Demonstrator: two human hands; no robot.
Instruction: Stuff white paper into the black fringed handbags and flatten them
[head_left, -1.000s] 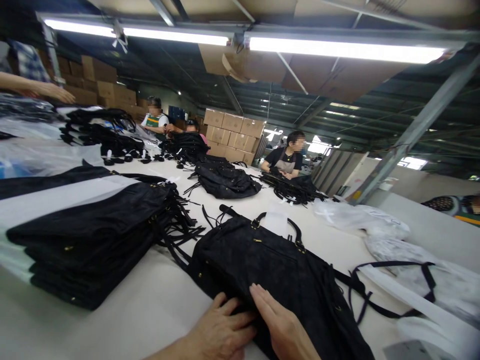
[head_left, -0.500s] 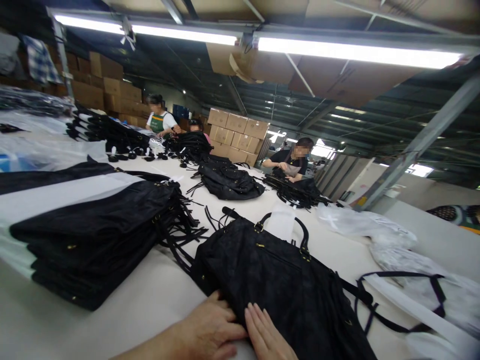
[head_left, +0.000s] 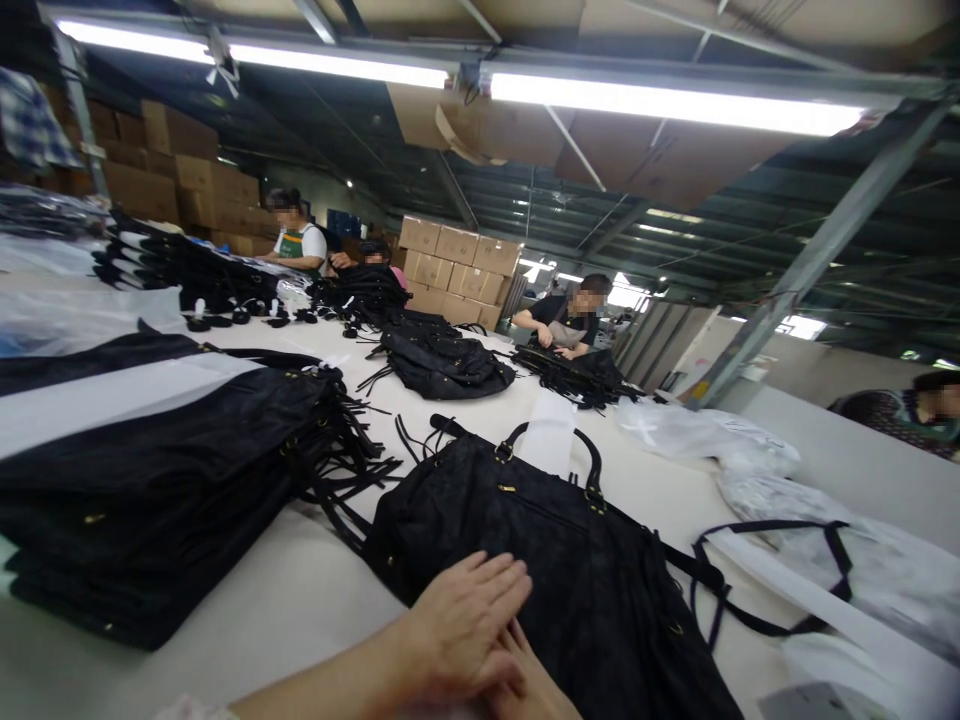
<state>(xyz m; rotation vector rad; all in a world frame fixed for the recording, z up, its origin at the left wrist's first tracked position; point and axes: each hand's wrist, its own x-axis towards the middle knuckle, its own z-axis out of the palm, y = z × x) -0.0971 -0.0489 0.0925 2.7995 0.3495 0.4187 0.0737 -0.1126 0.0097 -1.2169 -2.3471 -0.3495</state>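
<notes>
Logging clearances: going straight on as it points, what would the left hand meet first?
Probably the black bag, whose front spreads ahead of the left hand; whether the two already touch is hard to tell.

Right hand [head_left: 531, 685] partly under left hand [head_left: 469, 628], most of its fingers hidden, wrist cut off by bottom edge; pale left sleeve [head_left: 193, 711] cut off there; lower part of black bag [head_left: 585, 570] beyond same edge; lower end of white paper [head_left: 550, 432] hidden behind bag's top; bag stack [head_left: 165, 510] cut off by left edge; lower body of person in green apron [head_left: 304, 243] hidden behind piled black goods [head_left: 232, 280]; person at far right [head_left: 877, 415] cut off by right edge; lettering on plastic bag [head_left: 697, 432] blurred; print on cartons [head_left: 459, 262] too small to read
</notes>
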